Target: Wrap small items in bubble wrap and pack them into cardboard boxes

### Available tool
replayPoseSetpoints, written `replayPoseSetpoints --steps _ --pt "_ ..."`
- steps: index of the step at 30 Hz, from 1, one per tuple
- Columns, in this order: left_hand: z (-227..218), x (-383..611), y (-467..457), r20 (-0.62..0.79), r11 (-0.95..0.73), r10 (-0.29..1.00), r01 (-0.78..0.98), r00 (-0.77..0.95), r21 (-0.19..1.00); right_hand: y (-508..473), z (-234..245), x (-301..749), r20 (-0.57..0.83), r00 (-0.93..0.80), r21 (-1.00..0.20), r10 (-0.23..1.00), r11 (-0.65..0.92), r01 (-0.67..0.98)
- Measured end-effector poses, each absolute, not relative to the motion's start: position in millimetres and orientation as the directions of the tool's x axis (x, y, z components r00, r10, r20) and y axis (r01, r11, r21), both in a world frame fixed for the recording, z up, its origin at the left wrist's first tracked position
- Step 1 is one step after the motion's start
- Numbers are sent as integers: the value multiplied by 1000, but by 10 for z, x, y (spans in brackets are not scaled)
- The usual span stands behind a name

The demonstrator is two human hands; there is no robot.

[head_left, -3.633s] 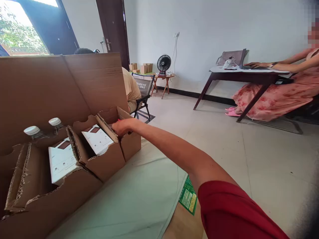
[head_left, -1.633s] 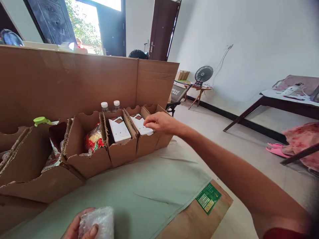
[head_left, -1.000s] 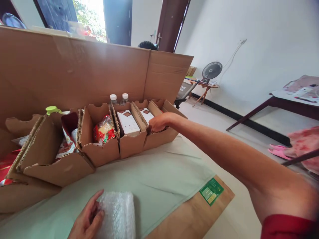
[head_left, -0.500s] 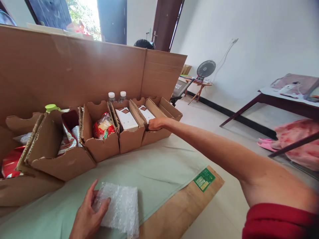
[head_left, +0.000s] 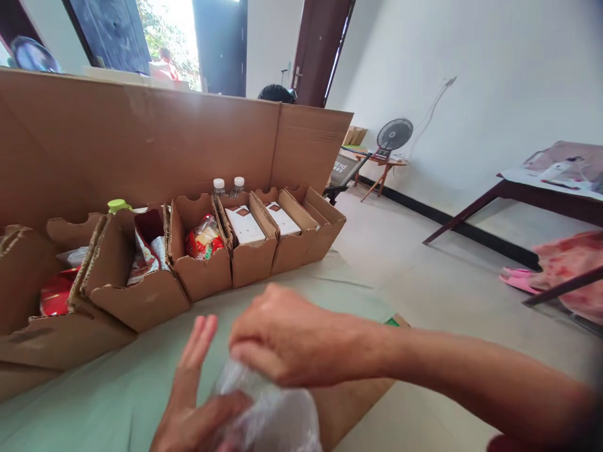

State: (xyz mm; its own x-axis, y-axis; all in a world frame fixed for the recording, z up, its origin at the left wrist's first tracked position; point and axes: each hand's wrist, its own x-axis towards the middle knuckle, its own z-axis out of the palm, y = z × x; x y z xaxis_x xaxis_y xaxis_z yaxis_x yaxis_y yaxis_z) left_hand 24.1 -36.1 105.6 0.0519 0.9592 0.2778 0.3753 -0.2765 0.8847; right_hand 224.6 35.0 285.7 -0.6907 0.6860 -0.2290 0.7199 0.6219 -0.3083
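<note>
Both my hands meet over a wad of bubble wrap (head_left: pixel 276 417) at the bottom middle. My right hand (head_left: pixel 292 342) is closed on its top, fingers curled down. My left hand (head_left: pixel 191 408) cradles it from the left, thumb pressed on the wrap and fingers stretched upward. They hover above a pale green cloth (head_left: pixel 113 383). Beyond it stands a row of cardboard compartments (head_left: pixel 202 279) holding two white boxes (head_left: pixel 245 225), a red snack packet (head_left: pixel 203 238) and other packets. Two capped bottles (head_left: pixel 220 186) stand behind the row.
A tall cardboard wall (head_left: pixel 141 144) backs the compartments. A person's head (head_left: pixel 276 94) shows behind it. A fan (head_left: pixel 394 134) on a small stool, a dark table (head_left: pixel 475 210), pink slippers (head_left: pixel 516 279) and a seated person's floral clothing (head_left: pixel 568 257) are at right.
My right hand has left the rightmost compartments and come back to the bubble wrap. The wrap, which lay flat under my left hand, is now bunched between both hands.
</note>
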Motion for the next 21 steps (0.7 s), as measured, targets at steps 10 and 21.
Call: replayPoseSetpoints --steps 10,21 --pt "333 -96 -99 -208 229 973 293 -103 928 2021 2772 2450 -391 -445 100 806 518 850" --pt "122 -163 -26 -238 251 968 382 -83 889 2363 2365 2065 -644 -370 91 669 548 831"
